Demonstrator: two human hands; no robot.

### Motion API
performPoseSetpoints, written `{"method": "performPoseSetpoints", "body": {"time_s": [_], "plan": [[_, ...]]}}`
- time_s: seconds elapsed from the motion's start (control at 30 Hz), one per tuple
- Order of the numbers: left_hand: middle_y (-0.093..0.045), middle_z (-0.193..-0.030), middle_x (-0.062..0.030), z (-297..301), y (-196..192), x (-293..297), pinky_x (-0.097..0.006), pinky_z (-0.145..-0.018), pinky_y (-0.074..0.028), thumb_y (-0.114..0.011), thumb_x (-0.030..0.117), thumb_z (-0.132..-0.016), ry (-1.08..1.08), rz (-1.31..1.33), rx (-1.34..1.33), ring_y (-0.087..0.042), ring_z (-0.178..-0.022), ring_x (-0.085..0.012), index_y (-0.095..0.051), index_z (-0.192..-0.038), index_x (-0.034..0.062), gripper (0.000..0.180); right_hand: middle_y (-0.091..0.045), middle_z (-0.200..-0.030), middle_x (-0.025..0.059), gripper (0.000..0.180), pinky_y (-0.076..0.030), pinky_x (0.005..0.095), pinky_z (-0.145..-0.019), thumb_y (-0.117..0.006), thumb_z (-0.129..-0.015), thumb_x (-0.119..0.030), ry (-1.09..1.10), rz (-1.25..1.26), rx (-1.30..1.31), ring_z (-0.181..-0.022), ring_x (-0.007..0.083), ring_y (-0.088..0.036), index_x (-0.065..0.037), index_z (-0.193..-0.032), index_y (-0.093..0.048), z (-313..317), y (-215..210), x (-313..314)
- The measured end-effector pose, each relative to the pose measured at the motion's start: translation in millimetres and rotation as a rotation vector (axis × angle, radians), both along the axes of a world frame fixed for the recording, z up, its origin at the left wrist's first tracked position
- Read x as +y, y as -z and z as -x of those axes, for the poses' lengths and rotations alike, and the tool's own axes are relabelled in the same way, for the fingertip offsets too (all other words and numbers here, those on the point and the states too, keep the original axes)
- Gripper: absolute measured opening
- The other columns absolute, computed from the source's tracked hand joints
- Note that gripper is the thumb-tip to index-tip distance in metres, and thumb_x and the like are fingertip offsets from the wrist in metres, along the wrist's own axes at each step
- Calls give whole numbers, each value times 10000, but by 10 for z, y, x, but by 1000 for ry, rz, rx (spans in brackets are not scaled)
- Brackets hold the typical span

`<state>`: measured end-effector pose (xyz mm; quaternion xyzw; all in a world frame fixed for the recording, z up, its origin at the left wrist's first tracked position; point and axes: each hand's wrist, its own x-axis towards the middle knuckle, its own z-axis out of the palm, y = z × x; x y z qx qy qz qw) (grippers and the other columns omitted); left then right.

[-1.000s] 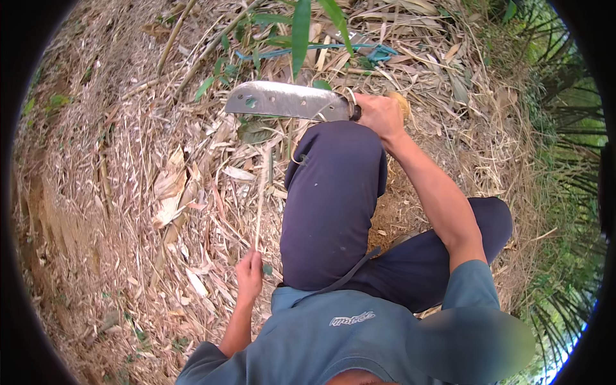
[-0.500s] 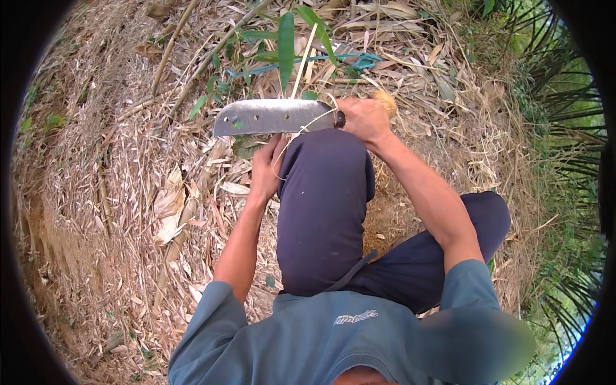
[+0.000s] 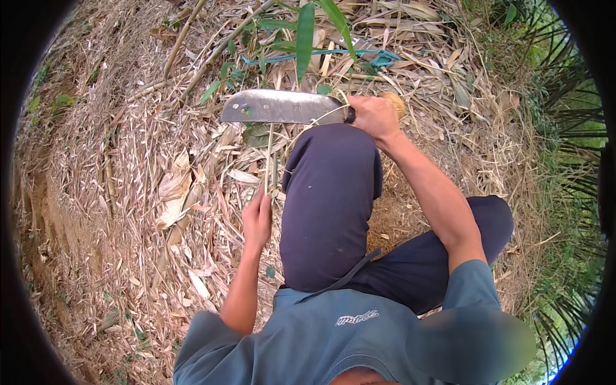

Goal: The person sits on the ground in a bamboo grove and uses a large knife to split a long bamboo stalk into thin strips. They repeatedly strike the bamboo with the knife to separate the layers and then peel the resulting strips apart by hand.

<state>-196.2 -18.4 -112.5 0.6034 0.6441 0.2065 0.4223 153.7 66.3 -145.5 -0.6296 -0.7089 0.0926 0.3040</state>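
Observation:
My right hand (image 3: pixel 375 119) is closed round the handle of a broad machete (image 3: pixel 276 106). Its grey blade points left, lying level just beyond my raised knee (image 3: pixel 332 192), with small holes near the tip. The light wooden handle end (image 3: pixel 394 104) shows past my fist. Left of the knee, my left hand (image 3: pixel 257 220) pinches a thin pale bamboo strip (image 3: pixel 268 160). That strip runs up to the blade's lower edge and reappears beyond it; whether it touches the blade I cannot tell. A fine curled sliver (image 3: pixel 314 121) crosses the blade near the handle.
Dry leaves and shavings (image 3: pixel 160 269) cover the sloping ground. Beyond the blade are green leaves (image 3: pixel 305 42), a blue cord (image 3: pixel 384 58) and a slanting stick (image 3: pixel 221 51). My other leg (image 3: pixel 417 266) is folded to the right; grass and fronds (image 3: pixel 564 128) line the right side.
My left hand has drawn back toward me, away from the blade, with the strip now stretched straight between them. The machete has shifted slightly right and farther away.

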Motion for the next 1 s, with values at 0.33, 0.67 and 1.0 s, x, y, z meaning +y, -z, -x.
{"method": "performPoseSetpoints", "body": {"time_s": [0.33, 0.67, 1.0], "plan": [[-665, -1239, -268, -962, 36, 989, -340, -986, -466, -553, 175, -1005, 331, -213, -119, -646, -1106, -253, -505, -1403, -73, 472, -708, -800, 97, 413, -553, 423, -622, -712, -751, -481, 58, -48, -60, -731, 300, -709, -93, -877, -650, -52, 13, -38], [-561, -657, -66, -123, -437, -110, -301, -575, -423, -518, 254, -1033, 148, 100, 90, -493, -614, -111, -496, -1408, -78, 501, -710, -803, 107, 466, -547, 436, -622, -728, -733, -502, -51, -72, -120, -721, 321, -707, -79, -922, -672, -77, -5, 75], [-490, -660, -3, -108, -205, 74, -256, -550, -379, -524, 223, -1031, 8, 33, 56, -448, -603, -77, -527, -1416, -23, 457, -710, -812, 113, 473, -553, 446, -623, -726, -735, -512, 16, 23, 42, -713, 313, -704, -79, -919, -668, -50, 75, -6]]}}
